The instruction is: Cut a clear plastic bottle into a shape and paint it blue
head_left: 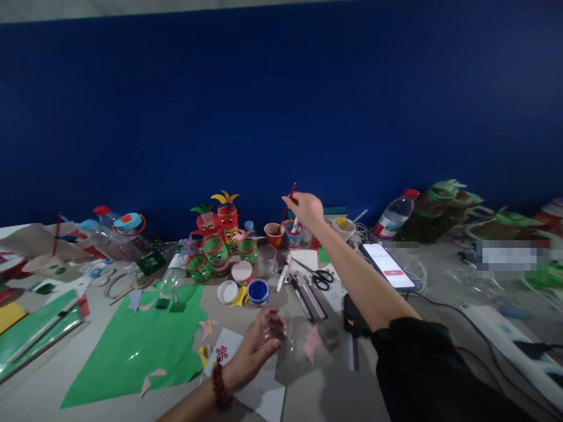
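Note:
My right hand (307, 210) reaches far across the table and is closed on a red-handled paintbrush (291, 196). The brush tip points down into a small blue paper cup (292, 234), beside a red cup (274, 234). My left hand (260, 344), with a bead bracelet at the wrist, is closed around a clear plastic piece (281, 328) near the table's front. It rests over a white sheet (264, 387) next to a large green paper sheet (136, 346). An open blue paint pot (258, 291) stands just beyond the left hand.
Green and red paper-craft figures (220, 237) stand at the back centre. Scissors (320, 276), pens, a lit phone (389, 265), a water bottle (394, 215), clear plastic bottles (109, 234) and cables (484, 328) crowd the table. A blue wall runs behind.

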{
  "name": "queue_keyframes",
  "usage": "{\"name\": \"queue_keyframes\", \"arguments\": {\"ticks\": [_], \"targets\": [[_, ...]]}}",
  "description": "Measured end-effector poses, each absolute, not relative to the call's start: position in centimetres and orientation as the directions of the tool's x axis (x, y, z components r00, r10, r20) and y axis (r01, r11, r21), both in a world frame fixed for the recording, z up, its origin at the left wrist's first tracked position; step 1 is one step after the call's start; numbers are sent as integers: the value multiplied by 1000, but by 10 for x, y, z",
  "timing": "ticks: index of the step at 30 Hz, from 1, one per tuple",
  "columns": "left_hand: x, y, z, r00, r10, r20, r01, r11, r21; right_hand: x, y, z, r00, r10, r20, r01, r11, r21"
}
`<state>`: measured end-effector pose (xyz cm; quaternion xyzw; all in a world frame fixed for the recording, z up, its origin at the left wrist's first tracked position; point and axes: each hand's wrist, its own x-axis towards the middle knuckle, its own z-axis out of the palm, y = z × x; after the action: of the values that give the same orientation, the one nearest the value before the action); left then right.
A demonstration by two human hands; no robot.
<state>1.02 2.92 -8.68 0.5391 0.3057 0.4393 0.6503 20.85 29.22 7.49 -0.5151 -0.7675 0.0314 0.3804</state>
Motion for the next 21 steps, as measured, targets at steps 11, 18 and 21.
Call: {"name": "queue_keyframes", "arguments": {"ticks": [11,18,21], "targets": [[11,29,-85,442,895,59,-237,53,970,207,292,76,-156,800,579,772,465,-433],[10,31,-91,450,890,72,-244,45,969,209,295,74,-150,803,577,780,455,-430],[9,31,-93,447,892,75,-231,34,972,210,298,74,-134,813,566,779,440,-447]]}}
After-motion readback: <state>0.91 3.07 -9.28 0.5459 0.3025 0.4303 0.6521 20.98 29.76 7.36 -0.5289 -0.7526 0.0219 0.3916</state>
